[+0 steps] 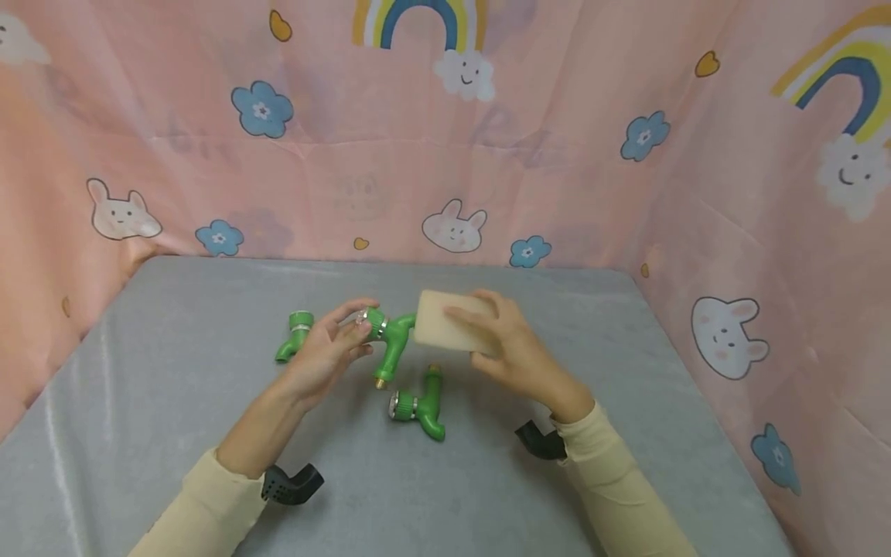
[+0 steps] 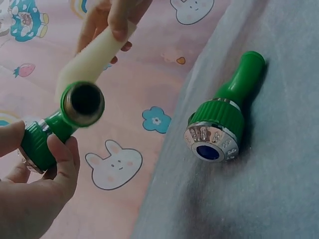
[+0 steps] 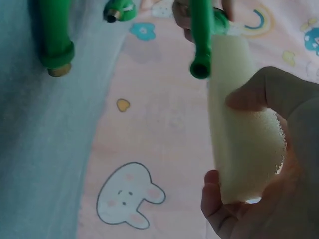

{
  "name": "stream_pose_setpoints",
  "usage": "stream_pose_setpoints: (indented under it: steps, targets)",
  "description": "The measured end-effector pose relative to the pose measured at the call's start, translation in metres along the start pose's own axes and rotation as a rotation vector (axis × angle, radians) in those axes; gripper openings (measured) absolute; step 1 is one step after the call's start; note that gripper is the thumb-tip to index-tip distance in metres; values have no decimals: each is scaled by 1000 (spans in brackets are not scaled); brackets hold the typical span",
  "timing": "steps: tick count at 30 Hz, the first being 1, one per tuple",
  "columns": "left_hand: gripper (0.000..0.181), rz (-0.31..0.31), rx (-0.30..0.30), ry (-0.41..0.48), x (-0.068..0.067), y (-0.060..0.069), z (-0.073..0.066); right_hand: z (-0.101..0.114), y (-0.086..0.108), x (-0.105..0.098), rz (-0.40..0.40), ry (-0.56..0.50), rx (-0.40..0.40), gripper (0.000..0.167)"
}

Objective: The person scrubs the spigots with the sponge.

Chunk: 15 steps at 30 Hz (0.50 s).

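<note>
My left hand grips a green tap by its ribbed knob, holding it above the table; the left wrist view shows thumb and fingers round the knob and the tap's round opening facing the camera. In my right hand is a cream sponge block, pinched between thumb and fingers. The sponge is against or very close to the tap's spout; whether they touch is hard to tell.
A second green tap lies on the grey cloth-covered table, nearer the front. Another green tap is left of my left hand, partly behind it. A pink patterned curtain stands behind and at the sides. Black mounts are on both wrists.
</note>
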<state>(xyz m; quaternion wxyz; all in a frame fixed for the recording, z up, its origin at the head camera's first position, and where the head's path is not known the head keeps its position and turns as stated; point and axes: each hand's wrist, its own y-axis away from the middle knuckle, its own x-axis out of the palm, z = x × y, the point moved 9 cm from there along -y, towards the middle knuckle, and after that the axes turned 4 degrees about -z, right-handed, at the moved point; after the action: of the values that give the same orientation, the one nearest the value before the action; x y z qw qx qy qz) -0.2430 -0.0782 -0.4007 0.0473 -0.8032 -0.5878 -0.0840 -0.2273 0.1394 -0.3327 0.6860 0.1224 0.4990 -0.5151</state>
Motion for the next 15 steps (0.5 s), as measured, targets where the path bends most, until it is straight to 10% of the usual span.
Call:
stream_pose_setpoints:
  steps: [15]
  targets:
    - [46,64,104,-188,12,3,-7,6,2,16,96,-150,-10,66]
